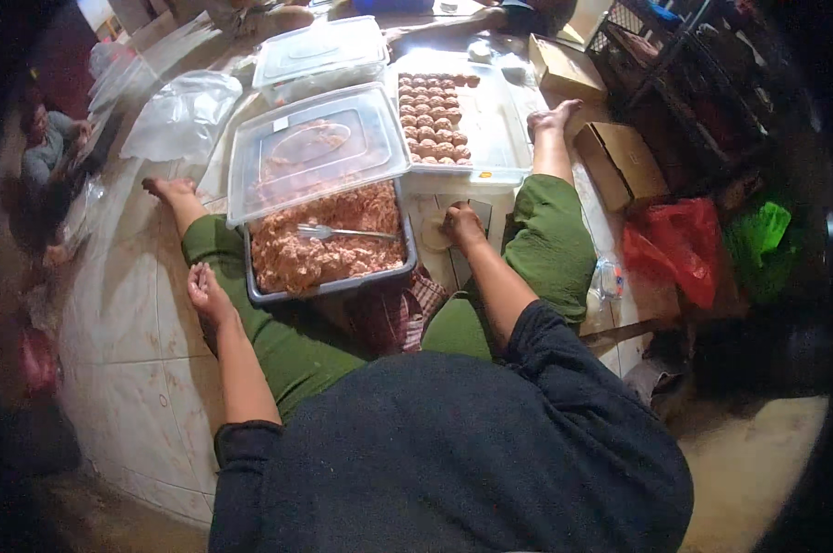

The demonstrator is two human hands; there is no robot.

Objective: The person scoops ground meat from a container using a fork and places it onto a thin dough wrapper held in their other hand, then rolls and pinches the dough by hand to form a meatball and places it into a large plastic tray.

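My left hand point(210, 293) is raised over my left thigh, palm turned up, its fingers loosely bent and nothing visible in them. My right hand point(464, 226) is closed beside a flat, pale round piece point(437, 232) low between my legs; whatever its fingers hold is hidden. Between the hands stands a dark grey tub point(333, 292) of pinkish minced mixture point(292, 258). A metal fork point(347, 232) lies on the mixture. A clear plastic lid point(319, 143) covers the tub's far part. Beyond my right hand, a clear plastic box point(490, 120) holds rows of round, brownish-pink balls point(430, 120).
Another lidded clear box point(319, 55) stands behind the tub, with a clear plastic bag point(181, 115) to its left. Cardboard boxes point(619, 166), a red bag point(674, 249) and a dark rack point(684, 83) line the right. Another person point(52, 152) sits at the far left.
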